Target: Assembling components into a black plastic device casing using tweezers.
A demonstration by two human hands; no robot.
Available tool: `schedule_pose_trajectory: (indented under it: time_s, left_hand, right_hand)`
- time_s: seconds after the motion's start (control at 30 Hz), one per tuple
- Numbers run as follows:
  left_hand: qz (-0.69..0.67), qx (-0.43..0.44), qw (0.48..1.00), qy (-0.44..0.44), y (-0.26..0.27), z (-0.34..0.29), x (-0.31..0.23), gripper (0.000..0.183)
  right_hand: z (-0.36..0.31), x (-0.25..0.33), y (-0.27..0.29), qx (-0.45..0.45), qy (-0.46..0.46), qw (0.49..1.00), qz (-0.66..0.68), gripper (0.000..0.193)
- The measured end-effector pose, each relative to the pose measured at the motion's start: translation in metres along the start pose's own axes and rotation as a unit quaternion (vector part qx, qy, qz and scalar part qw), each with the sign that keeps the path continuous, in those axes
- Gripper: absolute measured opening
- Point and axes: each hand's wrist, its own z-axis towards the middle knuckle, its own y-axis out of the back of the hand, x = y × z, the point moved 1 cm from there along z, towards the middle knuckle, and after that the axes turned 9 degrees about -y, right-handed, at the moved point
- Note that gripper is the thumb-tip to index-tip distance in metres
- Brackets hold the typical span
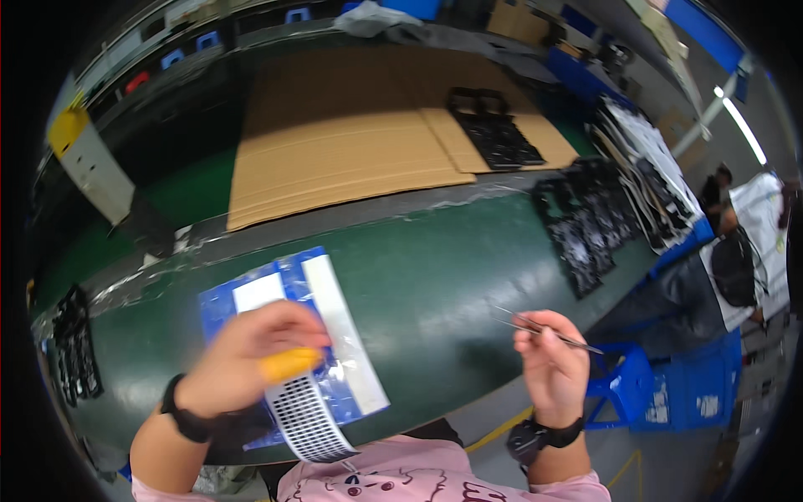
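My left hand (263, 343) is closed on the top edge of a curved white sheet with rows of small black squares (309, 418), which looks like a sticker sheet. Something yellow (290, 365), perhaps a finger cover, wraps one of its digits. Beneath that hand, a blue and white plastic-covered sheet (351, 356) lies on the green tabletop (435, 276). Over the table's near edge, my right hand (552, 356) pinches metal tweezers (556, 332), their two tips apart and pointing left. Nothing shows between the tips.
Flat cardboard (335, 142) covers the far side, with a black plastic frame (493, 130) on it. Several black parts (585, 222) are piled at right; more black parts (75, 347) sit far left. A yellow-topped post (96, 167) rises at left. A blue stool (623, 381) stands right.
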Motion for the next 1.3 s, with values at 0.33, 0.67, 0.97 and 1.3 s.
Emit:
schedule_pose_trajectory:
  time_s: [0.33, 0.67, 0.97, 1.3]
  left_hand:
    - [0.354, 0.082, 0.923, -0.129, -0.256, 0.254, 0.057, 0.042]
    - [0.355, -0.027, 0.919, -0.167, -0.173, 0.230, 0.041, 0.016]
    - [-0.152, -0.148, 0.975, -0.065, -0.010, 0.043, -0.021, 0.024]
    - [-0.182, -0.300, 0.920, -0.177, 0.048, -0.046, 0.009, 0.034]
  right_hand:
    - [-0.071, 0.051, 0.006, -0.081, 0.255, 0.963, -0.037, 0.025]
    - [-0.070, 0.020, 0.046, -0.035, 0.049, 0.997, 0.048, 0.021]
    - [-0.023, -0.029, -0.031, 0.103, -0.090, 0.990, 0.022, 0.013]
    - [-0.006, -0.116, -0.131, 0.108, -0.104, 0.978, -0.144, 0.016]
